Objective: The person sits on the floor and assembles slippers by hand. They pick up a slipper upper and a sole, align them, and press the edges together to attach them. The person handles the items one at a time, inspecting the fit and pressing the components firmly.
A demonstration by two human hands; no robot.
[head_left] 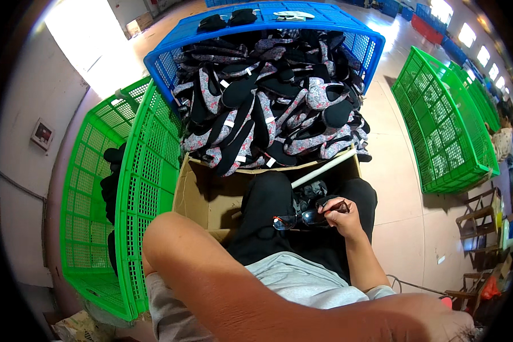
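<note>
A pair of dark-framed glasses (293, 221) hangs over my lap, gripped at one end by my right hand (341, 215). The fingers are bent closed around the frame, and the lenses point toward my left. My left forearm (239, 285) is raised close across my body, from the elbow at left to the lower right rim. Its fingers do not show. Past my knees, many floral fabric shoes (262, 117) with black soles and white tags lie heaped before a blue plastic crate (154, 67).
An open cardboard box (211, 191) surrounds my legs, with a white rod (324, 169) across it. Green mesh crates (132, 228) stand close on my left, holding dark items. Another green crate (439, 125) stands right. Black items (228, 20) lie atop the blue crate. Wooden stools (477, 222) are at far right.
</note>
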